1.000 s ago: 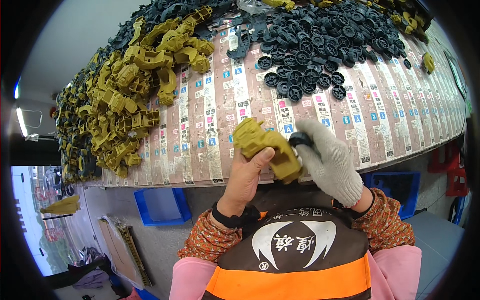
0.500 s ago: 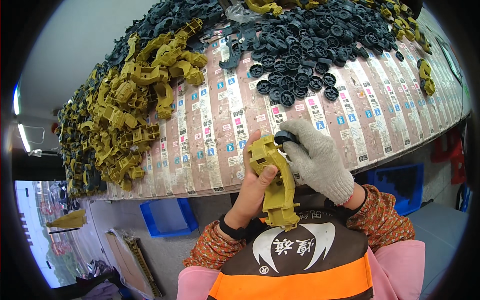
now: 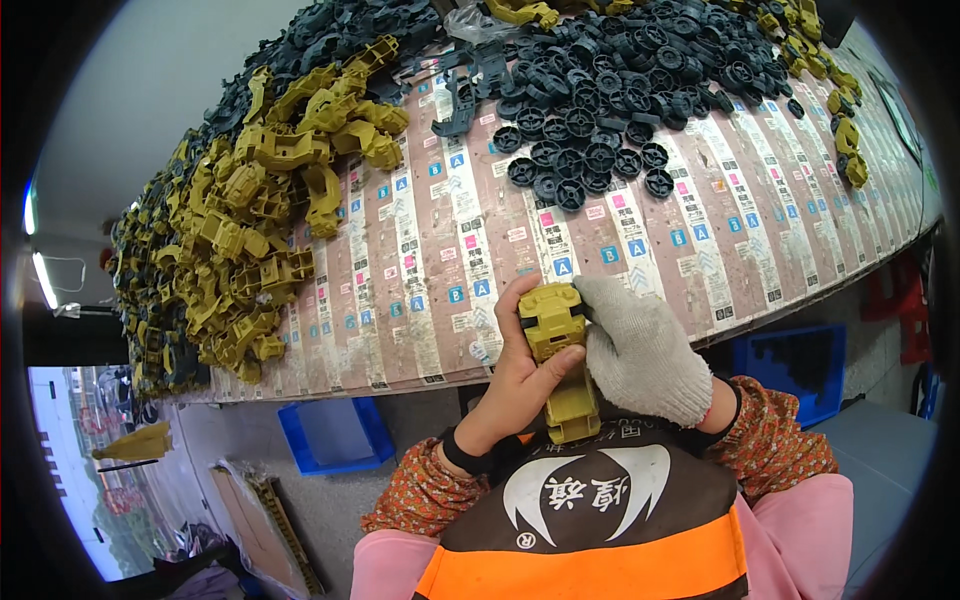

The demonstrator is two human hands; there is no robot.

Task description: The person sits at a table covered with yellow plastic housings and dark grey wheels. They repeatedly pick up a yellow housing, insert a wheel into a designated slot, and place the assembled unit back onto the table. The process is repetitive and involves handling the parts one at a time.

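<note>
A mustard-yellow plastic toy vehicle body (image 3: 562,360) stands on end just in front of my chest, at the near edge of the table (image 3: 700,250). My bare left hand (image 3: 515,375) wraps around its left side, thumb across the front. My right hand (image 3: 640,350), in a white knit glove, presses against the upper right of the same body. Whether a black wheel sits under the glove is hidden.
A big heap of yellow plastic bodies (image 3: 240,220) fills the table's left. Black wheels (image 3: 610,110) and dark frames (image 3: 330,40) lie at the back. More yellow parts (image 3: 845,140) line the right edge. Blue bins (image 3: 330,440) stand on the floor below.
The yellow body has swung from lying tilted across my hands to standing upright and closer to my chest. Both hands moved down toward the table's near edge with it.
</note>
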